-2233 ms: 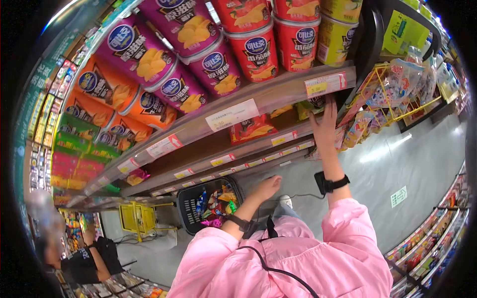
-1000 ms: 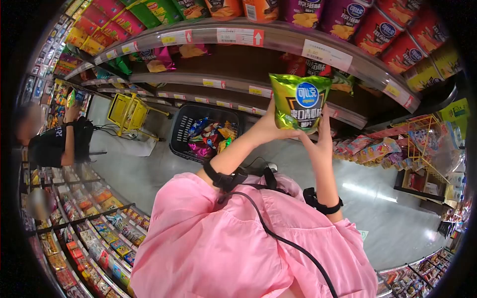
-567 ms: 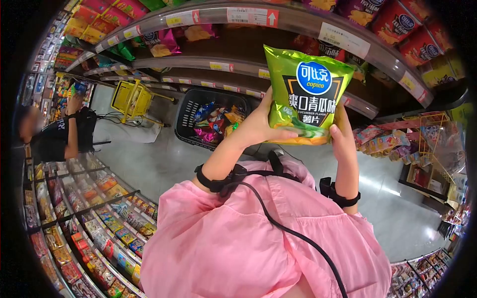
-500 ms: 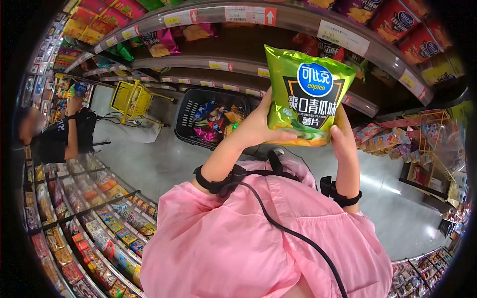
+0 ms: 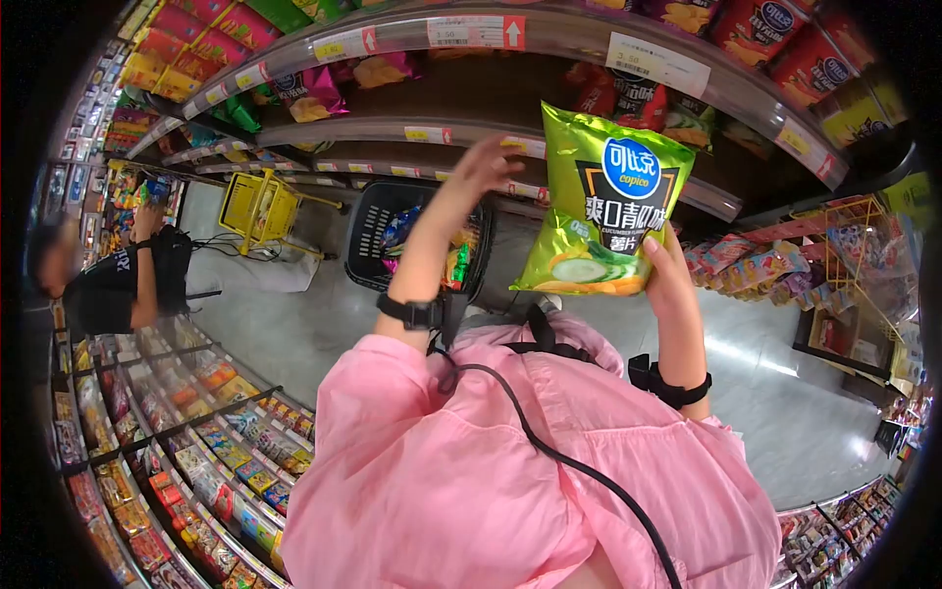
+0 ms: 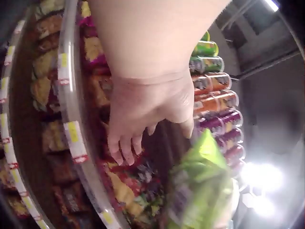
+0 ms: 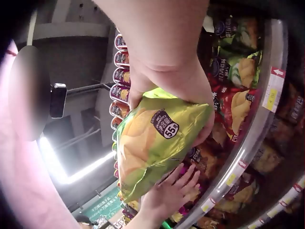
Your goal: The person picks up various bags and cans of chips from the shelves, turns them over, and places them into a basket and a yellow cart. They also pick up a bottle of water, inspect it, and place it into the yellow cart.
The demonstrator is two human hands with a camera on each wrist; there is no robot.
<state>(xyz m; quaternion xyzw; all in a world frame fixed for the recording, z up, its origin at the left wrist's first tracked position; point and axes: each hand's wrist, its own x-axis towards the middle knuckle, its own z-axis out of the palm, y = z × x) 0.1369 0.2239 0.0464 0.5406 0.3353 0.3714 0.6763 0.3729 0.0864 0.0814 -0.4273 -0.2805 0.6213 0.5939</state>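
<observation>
A green bag of cucumber-flavour chips (image 5: pixel 613 201) is held up by my right hand (image 5: pixel 672 280), whose thumb lies on the bag's front near its right edge. In the right wrist view the bag (image 7: pixel 159 138) shows its back, gripped between thumb and fingers. My left hand (image 5: pixel 481 177) is off the bag, to its left, fingers spread and relaxed, holding nothing. The left wrist view shows that hand (image 6: pixel 147 107) with its fingers hanging loosely, the bag (image 6: pixel 200 186) just beside it. Below the left hand, a black basket (image 5: pixel 365 231) on the floor contains several colourful packets.
Shelves with a curved front edge (image 5: pixel 378 39) carry chip tubs and bags. A yellow basket cart (image 5: pixel 257 206) stands at the left, near a person in black (image 5: pixel 113 285). Hanging packets (image 5: pixel 775 265) are at the right, and more stocked shelves (image 5: pixel 186 452) at lower left.
Since half a second ago, my left hand has let go of the bag and moved left and up. The right hand still holds the bag, now tilted slightly. Earlier the right hand was at the shelf.
</observation>
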